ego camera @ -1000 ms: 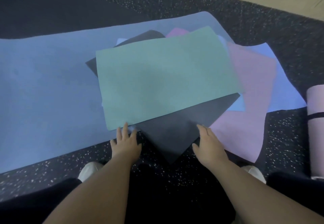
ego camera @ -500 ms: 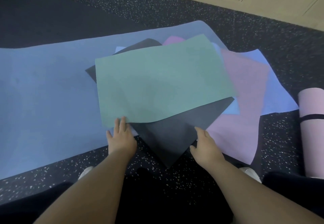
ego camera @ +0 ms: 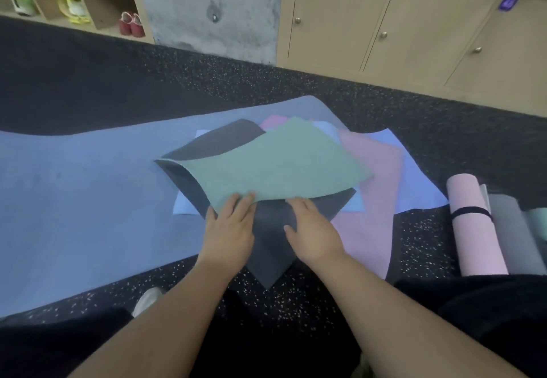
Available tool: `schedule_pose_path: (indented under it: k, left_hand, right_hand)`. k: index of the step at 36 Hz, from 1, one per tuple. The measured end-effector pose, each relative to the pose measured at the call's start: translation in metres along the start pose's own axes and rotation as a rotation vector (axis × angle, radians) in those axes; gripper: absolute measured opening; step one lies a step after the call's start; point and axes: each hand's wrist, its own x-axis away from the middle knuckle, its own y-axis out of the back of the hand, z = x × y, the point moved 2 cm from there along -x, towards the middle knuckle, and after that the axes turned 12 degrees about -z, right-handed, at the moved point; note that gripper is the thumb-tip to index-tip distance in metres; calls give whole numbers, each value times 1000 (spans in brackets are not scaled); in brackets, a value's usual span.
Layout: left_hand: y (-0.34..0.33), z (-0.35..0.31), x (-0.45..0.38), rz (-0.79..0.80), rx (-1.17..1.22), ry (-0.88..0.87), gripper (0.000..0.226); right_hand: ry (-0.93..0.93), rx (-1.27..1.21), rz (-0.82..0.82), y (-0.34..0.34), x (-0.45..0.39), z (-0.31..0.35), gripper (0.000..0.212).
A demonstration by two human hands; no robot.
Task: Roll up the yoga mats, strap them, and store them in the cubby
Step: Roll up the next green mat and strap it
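So the green mat [ego camera: 278, 164] sits on top of a messy pile of mats on the floor, over a dark grey one [ego camera: 272, 238]. The left hand [ego camera: 229, 226] has its fingers laid flat on the green mat's near corner, while the right hand [ego camera: 312, 229] rests open on the grey mat just beside it. Looks thin, light and floppy (the edge is already curling up), so I'd grab along the near short edge and roll tight. One pink roll [ego camera: 473, 223] is already strapped off to the right.

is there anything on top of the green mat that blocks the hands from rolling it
Nothing visible does. The green mat is the top layer of the pile, with the dark mat under it. The left hand is already at its near edge, which is lifted; the right hand sits just under that edge on the dark mat.
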Motion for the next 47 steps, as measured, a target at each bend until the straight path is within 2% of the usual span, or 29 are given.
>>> schedule_pose_path:
  k: [3,9,12,16,20,22,25,28,31,34,37,40,42,47]
  left_hand:
    - [28,-17,3,-107,-11,-74,62]
    - [71,-41,19,-193,35,-103,69]
    - [88,-47,28,-201,66,-171,69]
    - [110,-54,33,-185,132,-260,70]
    - [128,-51,34,-146,327,-305,82]
    - [138,-41,32,-143,441,-223,85]
    - [158,-24,26,-118,470,1,72]
    - [165,-1,21,34,408,225,69]
    - [165,18,20,81,184,268,56]
    - [172,19,16,27,113,388,39]
    - [187,9,5,-29,125,399,37]
    - [208,2,-8,-139,217,377,36]
    - [222,-4,-15,-222,277,322,39]
    - [262,-20,-35,-447,284,211,61]
  right_hand:
    - [26,-4,-54,18,11,9,53]
    - [65,30,-162,46,38,22,49]
    - [97,80,-180,58,48,25,45]
    - [113,186,-170,71,56,29,27]
    - [47,156,-196,80,65,27,22]
    - [21,126,-239,85,68,27,20]
    - [24,48,-325,96,72,30,22]
    - [39,-58,-398,109,74,36,25]
    - [49,-158,-452,122,75,43,33]
    - [52,-213,-487,132,77,50,39]
    - [75,-230,-508,144,78,59,40]
    - [121,-281,-533,158,78,68,28]
    - [159,-344,-523,165,79,77,8]
    - [303,-280,-536,175,81,100,21]
